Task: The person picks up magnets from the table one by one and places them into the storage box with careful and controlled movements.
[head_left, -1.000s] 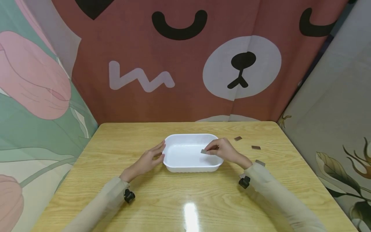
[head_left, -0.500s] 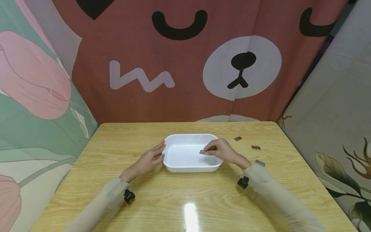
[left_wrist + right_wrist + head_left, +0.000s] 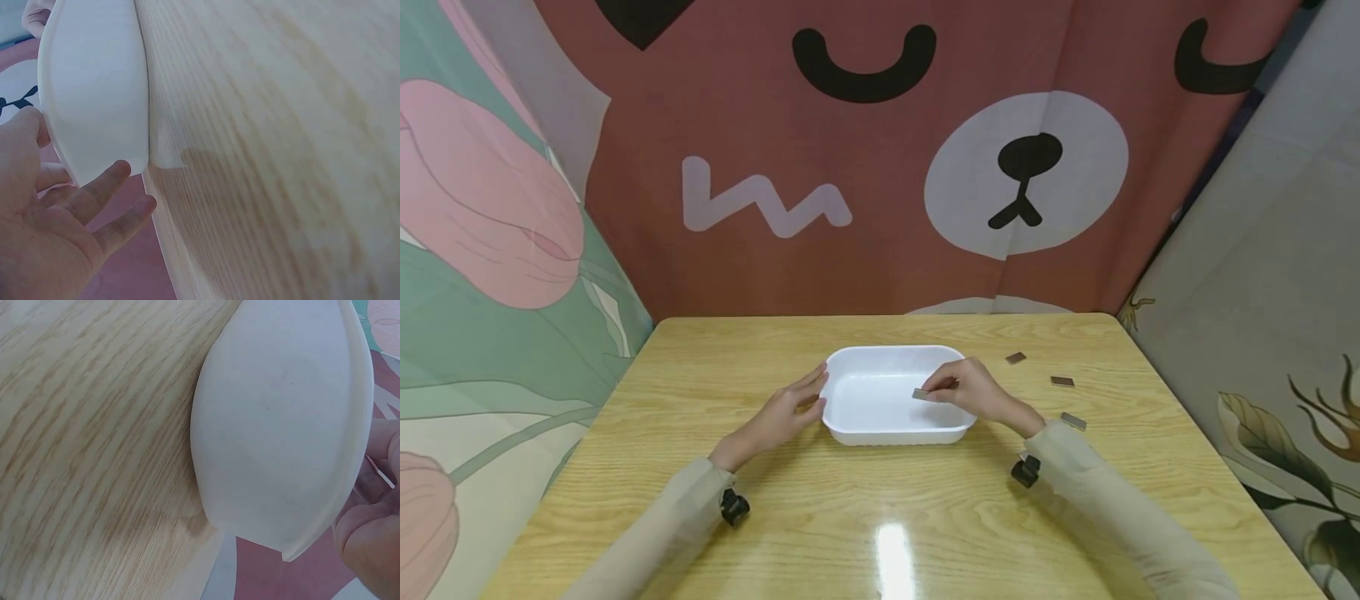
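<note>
A white rectangular tray [image 3: 895, 437] with rounded corners stands on the wooden table. My left hand [image 3: 778, 418] touches its left end; in the left wrist view the fingers [image 3: 103, 187] are spread and fairly straight against the tray's outer wall. Over the tray's right half, my right hand [image 3: 979, 393] pinches a small flat grey rectangular piece [image 3: 919, 393] between thumb and fingers. From the right wrist, the tray wall [image 3: 275, 425] hides the piece and the fingertips.
To the right of the tray lie similar small flat pieces on the table: a brown one [image 3: 1016, 358] at the back, a dark one [image 3: 1062, 382], and a grey one [image 3: 1073, 421] by the right sleeve [image 3: 1097, 475]. A patterned curtain [image 3: 880, 275] hangs behind the table.
My right hand has shifted slightly left over the tray, carrying the pinched piece along. The left hand and the tray stay in place.
</note>
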Available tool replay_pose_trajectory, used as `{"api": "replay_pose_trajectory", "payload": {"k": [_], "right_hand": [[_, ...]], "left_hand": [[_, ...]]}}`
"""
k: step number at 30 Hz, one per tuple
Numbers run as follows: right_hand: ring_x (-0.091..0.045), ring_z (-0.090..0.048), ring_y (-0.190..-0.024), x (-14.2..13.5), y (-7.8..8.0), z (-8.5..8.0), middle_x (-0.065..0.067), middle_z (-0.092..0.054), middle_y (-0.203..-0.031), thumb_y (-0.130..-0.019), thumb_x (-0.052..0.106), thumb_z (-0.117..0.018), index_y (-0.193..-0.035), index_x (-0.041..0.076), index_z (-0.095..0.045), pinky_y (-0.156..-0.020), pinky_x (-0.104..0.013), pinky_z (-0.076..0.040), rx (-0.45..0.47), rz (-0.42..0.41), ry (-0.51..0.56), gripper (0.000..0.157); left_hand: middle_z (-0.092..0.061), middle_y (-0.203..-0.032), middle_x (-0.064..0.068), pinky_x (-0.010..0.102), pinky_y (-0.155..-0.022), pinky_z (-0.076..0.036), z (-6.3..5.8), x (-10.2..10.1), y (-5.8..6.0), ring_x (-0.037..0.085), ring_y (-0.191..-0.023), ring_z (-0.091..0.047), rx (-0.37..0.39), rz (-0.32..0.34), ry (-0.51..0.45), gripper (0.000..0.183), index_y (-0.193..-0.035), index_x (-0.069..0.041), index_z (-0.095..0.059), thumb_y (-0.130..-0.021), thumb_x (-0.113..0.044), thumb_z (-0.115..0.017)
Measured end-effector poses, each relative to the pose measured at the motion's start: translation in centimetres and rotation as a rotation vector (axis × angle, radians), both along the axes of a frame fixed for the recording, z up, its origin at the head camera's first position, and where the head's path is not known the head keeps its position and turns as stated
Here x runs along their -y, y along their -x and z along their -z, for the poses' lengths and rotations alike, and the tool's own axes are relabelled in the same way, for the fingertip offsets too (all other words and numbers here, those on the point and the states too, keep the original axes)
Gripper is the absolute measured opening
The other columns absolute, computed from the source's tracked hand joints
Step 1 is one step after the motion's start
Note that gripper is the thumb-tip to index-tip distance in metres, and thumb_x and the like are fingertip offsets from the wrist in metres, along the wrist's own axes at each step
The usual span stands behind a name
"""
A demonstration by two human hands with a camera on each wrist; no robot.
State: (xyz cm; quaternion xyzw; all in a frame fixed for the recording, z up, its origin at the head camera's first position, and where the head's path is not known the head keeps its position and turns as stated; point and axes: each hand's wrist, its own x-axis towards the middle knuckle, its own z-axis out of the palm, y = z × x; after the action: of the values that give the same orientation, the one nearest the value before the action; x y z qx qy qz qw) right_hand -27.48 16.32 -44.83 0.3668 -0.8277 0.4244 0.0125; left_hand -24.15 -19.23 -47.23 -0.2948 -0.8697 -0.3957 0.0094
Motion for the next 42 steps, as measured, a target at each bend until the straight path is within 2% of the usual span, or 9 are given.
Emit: {"api": "replay_pose_trajectory", "payload": {"k": [23,29,36,42], "right_hand": [[-0.011,-0.069,-0.078,1.1,-0.3,0.1,-0.003,-0.074,-0.089,-0.085,-0.002,-0.076,-0.093,0.004,-0.079,-0.070,-0.026,-0.061,0.042,-0.011,-0.009,0.010],[-0.018,-0.071,-0.080,1.3,-0.3,0.2,-0.007,-0.074,-0.090,-0.086,-0.001,-0.076,-0.094,0.003,-0.079,-0.071,-0.028,-0.061,0.040,-0.027,0.002,0.010],[-0.015,-0.070,-0.080,1.6,-0.5,0.3,-0.007,-0.074,-0.089,-0.086,-0.002,-0.076,-0.094,0.003,-0.079,-0.073,-0.027,-0.060,0.047,-0.036,-0.005,0.010],[-0.013,-0.070,-0.079,1.9,-0.5,0.3,-0.007,-0.075,-0.088,-0.084,-0.003,-0.077,-0.093,0.002,-0.079,-0.072,-0.025,-0.060,0.021,-0.038,-0.007,0.010]], "left_hand": [[-0.024,-0.158,0.023,0.028,-0.093,-0.053,0.1,0.0,0.1,0.032,-0.118,-0.060,0.005,0.003,0.016,0.052,-0.146,0.009,-0.036,-0.102,-0.010,-0.056],[-0.024,-0.158,0.023,0.028,-0.093,-0.053,-0.1,0.0,0.1,0.033,-0.118,-0.060,0.003,-0.002,0.021,0.052,-0.146,0.010,-0.036,-0.102,-0.009,-0.056],[-0.022,-0.159,0.015,0.029,-0.094,-0.053,-0.1,0.0,0.0,0.032,-0.118,-0.060,0.017,-0.011,0.026,0.053,-0.147,0.009,-0.036,-0.102,-0.009,-0.056],[-0.022,-0.159,0.015,0.029,-0.094,-0.053,-0.1,0.1,0.0,0.031,-0.119,-0.060,0.010,-0.010,0.033,0.053,-0.147,0.008,-0.036,-0.102,-0.010,-0.056]]}}
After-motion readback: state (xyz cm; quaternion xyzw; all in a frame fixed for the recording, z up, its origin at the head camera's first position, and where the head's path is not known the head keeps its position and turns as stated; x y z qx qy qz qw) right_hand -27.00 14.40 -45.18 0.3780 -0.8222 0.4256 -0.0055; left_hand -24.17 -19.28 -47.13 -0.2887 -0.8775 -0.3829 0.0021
